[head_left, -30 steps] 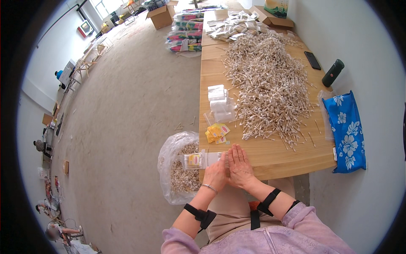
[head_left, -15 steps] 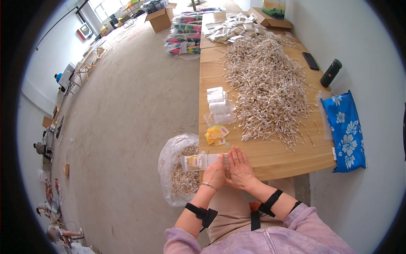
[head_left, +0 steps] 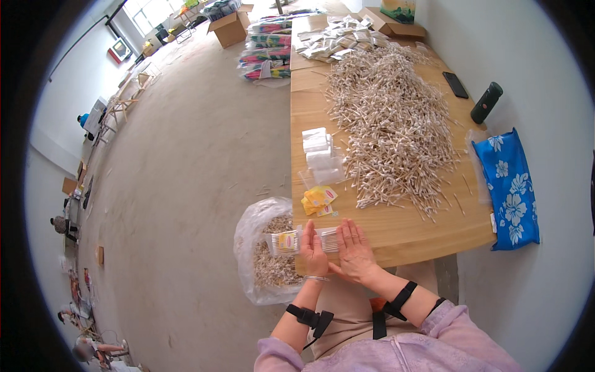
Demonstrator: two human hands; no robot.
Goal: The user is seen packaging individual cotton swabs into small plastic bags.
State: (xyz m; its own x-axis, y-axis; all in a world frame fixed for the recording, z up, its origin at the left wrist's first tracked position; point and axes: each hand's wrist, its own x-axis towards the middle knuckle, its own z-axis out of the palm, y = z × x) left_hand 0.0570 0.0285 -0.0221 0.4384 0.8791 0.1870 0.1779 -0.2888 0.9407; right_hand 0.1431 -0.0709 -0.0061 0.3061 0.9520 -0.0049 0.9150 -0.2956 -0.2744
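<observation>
I saw the left hand [head_left: 314,253] lying open across the swab packet [head_left: 285,242] at the tabletop's [head_left: 427,242] corner, the right hand [head_left: 356,253] open at its end; light, even pressure seemed wisest.

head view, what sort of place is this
Probably a packing workshop: a heap of loose swabs covers much of the table, a swab packet is by the left hand, and many more packets are piled at the far end.
</observation>
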